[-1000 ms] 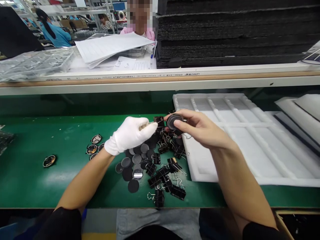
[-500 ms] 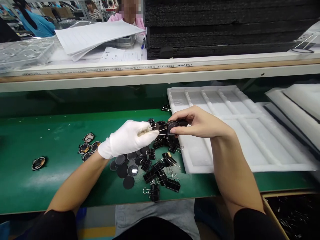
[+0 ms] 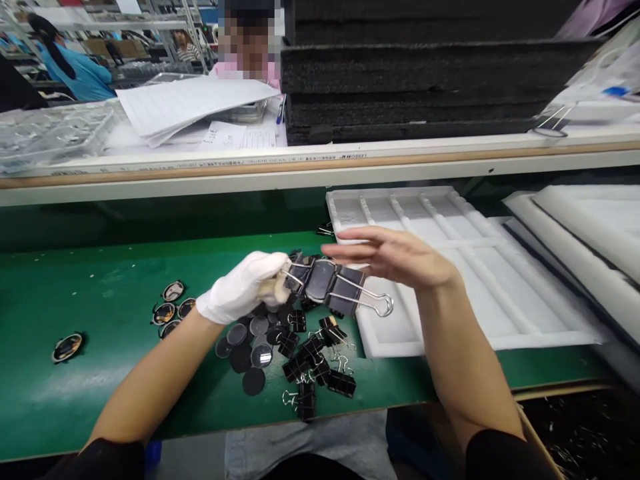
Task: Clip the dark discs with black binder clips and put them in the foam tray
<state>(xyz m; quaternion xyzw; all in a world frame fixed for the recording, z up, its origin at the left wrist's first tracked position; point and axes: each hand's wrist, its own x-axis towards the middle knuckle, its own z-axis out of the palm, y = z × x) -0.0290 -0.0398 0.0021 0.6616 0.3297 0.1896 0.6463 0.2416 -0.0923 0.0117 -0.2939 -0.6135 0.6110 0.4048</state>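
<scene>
In a white glove, my left hand [image 3: 253, 283] is closed on the wire handle of a black binder clip [image 3: 299, 275]. That clip grips one side of a round dark piece [image 3: 321, 280], and a second binder clip [image 3: 350, 288] grips the other side, its long wire handles sticking out to the right. My bare right hand [image 3: 395, 257] is just behind the second clip, fingers stretched out and slightly blurred, with nothing seen in it. Loose binder clips [image 3: 341, 382] lie below in a heap, beside several dark round discs [image 3: 253, 381].
Several round framed pieces [image 3: 164, 313] lie at left, one [image 3: 67, 347] apart. A white foam tray [image 3: 390, 343] rests under my right arm, with more foam sheets [image 3: 575, 207] beyond. Across the back runs a shelf edge [image 3: 200, 175]. A box of dark bits [image 3: 580, 433] stands lower right.
My right hand has let go of the clipped round piece and opened its fingers. The piece has turned so its clips face me more, still in my left hand. The camera view has tilted up.
</scene>
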